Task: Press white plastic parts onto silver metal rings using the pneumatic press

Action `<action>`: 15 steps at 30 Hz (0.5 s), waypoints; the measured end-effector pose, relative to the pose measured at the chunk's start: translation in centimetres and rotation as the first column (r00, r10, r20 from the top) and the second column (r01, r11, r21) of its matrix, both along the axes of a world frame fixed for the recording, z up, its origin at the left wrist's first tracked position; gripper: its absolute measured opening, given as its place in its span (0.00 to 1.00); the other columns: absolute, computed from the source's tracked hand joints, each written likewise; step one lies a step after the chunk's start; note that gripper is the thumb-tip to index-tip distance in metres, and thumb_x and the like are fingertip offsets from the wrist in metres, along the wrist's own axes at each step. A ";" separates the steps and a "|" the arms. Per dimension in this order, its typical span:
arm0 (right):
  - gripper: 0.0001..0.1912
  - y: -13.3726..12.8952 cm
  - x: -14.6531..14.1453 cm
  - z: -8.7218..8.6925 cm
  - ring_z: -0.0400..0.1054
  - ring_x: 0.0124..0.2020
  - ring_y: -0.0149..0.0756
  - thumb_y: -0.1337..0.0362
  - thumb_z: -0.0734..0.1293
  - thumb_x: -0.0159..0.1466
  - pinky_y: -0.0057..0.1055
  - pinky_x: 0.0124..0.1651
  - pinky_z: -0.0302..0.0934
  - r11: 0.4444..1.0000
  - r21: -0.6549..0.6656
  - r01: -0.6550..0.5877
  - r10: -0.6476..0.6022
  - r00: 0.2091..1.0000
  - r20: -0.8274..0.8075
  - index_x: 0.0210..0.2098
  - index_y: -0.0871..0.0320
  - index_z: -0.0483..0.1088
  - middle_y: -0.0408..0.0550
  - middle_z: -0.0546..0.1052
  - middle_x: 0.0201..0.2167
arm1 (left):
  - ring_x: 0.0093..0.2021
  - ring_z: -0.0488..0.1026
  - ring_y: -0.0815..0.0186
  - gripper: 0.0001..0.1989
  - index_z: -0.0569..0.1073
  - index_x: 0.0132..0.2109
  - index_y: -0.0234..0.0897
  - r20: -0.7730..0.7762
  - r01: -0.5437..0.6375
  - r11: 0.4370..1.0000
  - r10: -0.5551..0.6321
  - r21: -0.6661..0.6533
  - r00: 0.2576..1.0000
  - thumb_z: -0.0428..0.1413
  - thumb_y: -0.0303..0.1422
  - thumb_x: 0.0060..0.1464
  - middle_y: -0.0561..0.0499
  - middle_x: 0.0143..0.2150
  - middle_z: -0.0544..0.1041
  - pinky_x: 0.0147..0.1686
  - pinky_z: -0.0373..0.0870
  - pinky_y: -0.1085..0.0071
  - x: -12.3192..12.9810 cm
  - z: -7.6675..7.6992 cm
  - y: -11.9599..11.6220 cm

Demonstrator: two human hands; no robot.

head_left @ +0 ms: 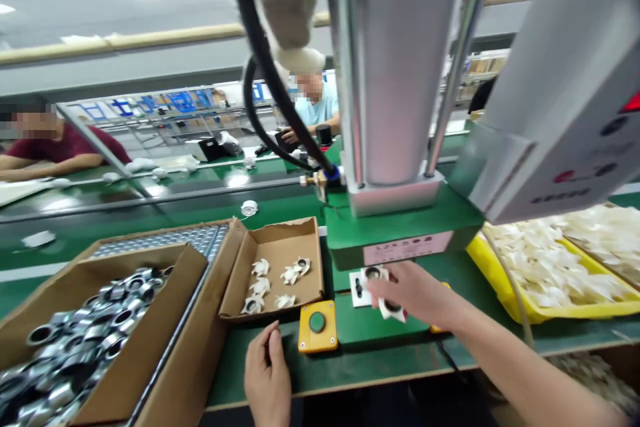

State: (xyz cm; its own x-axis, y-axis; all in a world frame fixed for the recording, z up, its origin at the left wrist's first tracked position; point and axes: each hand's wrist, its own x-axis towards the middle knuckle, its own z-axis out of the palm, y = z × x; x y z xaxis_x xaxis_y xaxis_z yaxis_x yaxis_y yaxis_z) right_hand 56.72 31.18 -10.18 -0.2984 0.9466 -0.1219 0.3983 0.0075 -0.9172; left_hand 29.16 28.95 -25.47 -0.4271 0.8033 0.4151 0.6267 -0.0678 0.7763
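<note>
My right hand (407, 290) is closed on white finned parts with dark metal rings, just over the metal plate (358, 290) under the green press head (400, 227). My left hand (269, 370) rests at the bench's front edge, its fingers curled; whether something small is in it is hidden. Right of that hand sits a yellow button box (318, 340) with a green button (317, 322). Behind it, a shallow cardboard tray (285, 237) holds several white finned parts (260, 287), some with metal rings.
A cardboard box (150, 347) of metal rings (115, 313) stands at the left. A yellow bin (505, 280) of white parts is at the right. The press column (400, 67) and grey control box (565, 100) rise ahead. Two people sit across the conveyor (200, 207).
</note>
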 end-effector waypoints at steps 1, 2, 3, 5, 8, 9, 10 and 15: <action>0.14 -0.3 -0.4 -0.1 0.60 0.21 0.26 0.53 0.62 0.61 0.21 0.20 0.52 0.996 -0.069 -0.052 0.051 0.999 -0.008 0.39 0.57 0.69 0.40 0.70 0.23 | 0.44 0.70 0.57 0.16 0.72 0.44 0.38 0.009 0.001 1.000 -0.001 -0.007 1.000 0.47 0.43 0.57 0.46 0.42 0.73 0.48 0.64 0.60 -0.2 -0.3 0.0; 0.16 -0.4 -0.9 -0.2 0.61 0.21 0.26 0.53 0.64 0.60 0.20 0.20 0.53 0.988 -0.117 -0.099 0.097 0.995 -0.025 0.44 0.55 0.68 0.40 0.72 0.24 | 0.43 0.70 0.58 0.16 0.72 0.43 0.38 0.018 0.005 1.000 -0.005 -0.013 1.000 0.47 0.42 0.57 0.46 0.42 0.73 0.47 0.65 0.60 -0.4 -0.5 0.0; 0.19 -0.3 -1.7 -0.4 0.62 0.22 0.26 0.52 0.65 0.59 0.20 0.20 0.53 0.980 -0.142 -0.138 0.134 0.990 -0.040 0.47 0.54 0.66 0.40 0.73 0.26 | 0.43 0.70 0.58 0.15 0.72 0.43 0.38 0.024 0.013 1.000 -0.013 -0.016 1.000 0.47 0.42 0.57 0.46 0.41 0.74 0.46 0.66 0.60 -0.5 -0.6 0.1; 0.23 0.8 -3.7 -0.7 0.62 0.21 0.26 0.50 0.66 0.58 0.21 0.21 0.55 0.975 -0.145 -0.170 0.165 0.985 -0.045 0.49 0.53 0.66 0.41 0.73 0.27 | 0.43 0.71 0.58 0.14 0.73 0.42 0.39 0.028 0.038 0.999 -0.038 -0.015 0.999 0.48 0.42 0.57 0.46 0.40 0.74 0.45 0.66 0.61 -0.5 -0.7 0.2; 0.26 3.8 -7.8 -1.3 0.66 0.24 0.30 0.47 0.66 0.57 0.25 0.24 0.59 0.992 -0.103 -0.068 0.060 0.995 -0.076 0.49 0.55 0.67 0.45 0.74 0.31 | 0.42 0.71 0.58 0.13 0.74 0.39 0.39 0.027 0.068 0.998 -0.068 -0.003 0.997 0.49 0.41 0.56 0.46 0.39 0.74 0.45 0.67 0.61 -0.4 -0.5 0.0; 0.25 4.9 -9.1 -1.4 0.68 0.28 0.33 0.48 0.65 0.58 0.26 0.28 0.61 0.998 -0.071 -0.002 -0.005 0.995 -0.098 0.49 0.56 0.67 0.48 0.75 0.35 | 0.42 0.71 0.58 0.13 0.74 0.39 0.39 0.028 0.069 0.998 -0.069 0.004 0.997 0.49 0.40 0.56 0.46 0.39 0.75 0.44 0.67 0.61 -0.4 -0.5 -0.2; 0.25 5.8 -10.3 -1.5 0.70 0.34 0.36 0.48 0.64 0.59 0.28 0.33 0.63 0.998 -0.033 0.060 -0.064 0.990 -0.122 0.49 0.57 0.67 0.50 0.75 0.39 | 0.42 0.71 0.58 0.12 0.74 0.39 0.39 0.029 0.067 0.998 -0.067 0.011 0.997 0.49 0.40 0.57 0.46 0.39 0.75 0.44 0.67 0.61 -0.4 -0.4 -0.3; 0.23 7.7 -12.4 -1.6 0.63 0.53 0.39 0.52 0.59 0.62 0.35 0.56 0.55 0.986 0.090 0.138 -0.123 0.980 -0.157 0.54 0.56 0.64 0.51 0.68 0.54 | 0.41 0.72 0.59 0.11 0.74 0.38 0.39 0.042 0.066 0.997 -0.067 0.037 0.997 0.49 0.37 0.57 0.46 0.38 0.75 0.42 0.68 0.62 -0.4 -0.2 -0.9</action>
